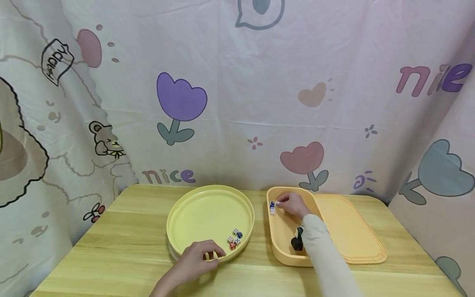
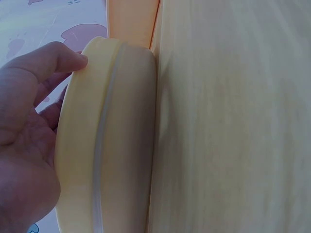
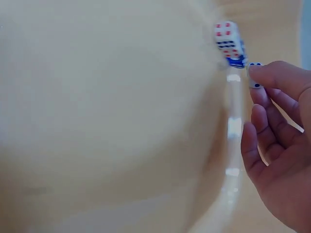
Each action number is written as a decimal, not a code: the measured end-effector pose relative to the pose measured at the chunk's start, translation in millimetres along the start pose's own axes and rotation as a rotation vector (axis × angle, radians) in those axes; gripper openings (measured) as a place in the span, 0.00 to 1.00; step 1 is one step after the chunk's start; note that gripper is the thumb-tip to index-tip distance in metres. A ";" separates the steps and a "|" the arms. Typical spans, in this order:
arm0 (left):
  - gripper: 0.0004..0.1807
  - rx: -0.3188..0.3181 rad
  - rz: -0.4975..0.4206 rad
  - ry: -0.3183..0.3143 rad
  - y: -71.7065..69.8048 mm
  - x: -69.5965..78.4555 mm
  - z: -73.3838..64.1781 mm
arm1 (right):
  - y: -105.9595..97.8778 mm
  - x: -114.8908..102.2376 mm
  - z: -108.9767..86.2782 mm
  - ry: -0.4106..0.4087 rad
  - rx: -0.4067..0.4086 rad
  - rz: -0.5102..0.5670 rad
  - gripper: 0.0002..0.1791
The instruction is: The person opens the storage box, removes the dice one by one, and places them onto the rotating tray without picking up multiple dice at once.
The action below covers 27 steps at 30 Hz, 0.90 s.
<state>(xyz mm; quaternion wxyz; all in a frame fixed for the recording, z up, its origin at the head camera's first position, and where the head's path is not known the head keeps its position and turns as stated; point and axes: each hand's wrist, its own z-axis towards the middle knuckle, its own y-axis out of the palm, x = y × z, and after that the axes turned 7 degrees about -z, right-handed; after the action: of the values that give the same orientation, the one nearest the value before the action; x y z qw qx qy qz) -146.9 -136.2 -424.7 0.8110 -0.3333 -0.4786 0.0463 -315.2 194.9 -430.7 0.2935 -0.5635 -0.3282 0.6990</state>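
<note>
White die (image 3: pixel 254 84) pinched; right fingers (image 3: pixel 279 76) barely parted.

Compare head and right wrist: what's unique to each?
Only head: the left hand at the rim of the round yellow tray, the tray dice, and the flat orange panel beside the orange box.
Only right wrist: the palm side of the right hand.
Both: that hand pinching a white die near grouped dice in the box.
</note>
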 end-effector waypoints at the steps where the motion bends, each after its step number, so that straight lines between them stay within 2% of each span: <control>1: 0.10 0.000 -0.001 -0.001 0.1 0.3 0.1 | -2.7 -0.4 -0.6 0.000 0.006 0.002 0.03; 9: 0.10 -0.007 0.000 -0.028 -1.4 0.8 0.7 | -22.6 -17.7 -7.2 0.029 0.018 0.081 0.04; 15: 0.10 -0.011 -0.013 -0.041 -4.0 2.1 -0.1 | -26.9 -37.9 -14.3 0.041 0.014 0.134 0.06; 20: 0.10 -0.011 -0.005 -0.037 -4.2 2.2 0.3 | -28.3 -59.0 -24.4 0.010 0.025 0.161 0.06; 27: 0.10 -0.017 -0.015 -0.034 -3.2 2.7 0.7 | -30.3 -89.3 -40.4 -0.111 0.051 0.189 0.05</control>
<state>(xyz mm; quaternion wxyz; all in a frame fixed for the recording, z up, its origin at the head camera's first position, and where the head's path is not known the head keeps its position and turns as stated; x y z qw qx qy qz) -146.8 -137.3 -420.6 0.8003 -0.3357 -0.4952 0.0418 -257.2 149.0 -359.7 0.2219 -0.5445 -0.2714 0.7620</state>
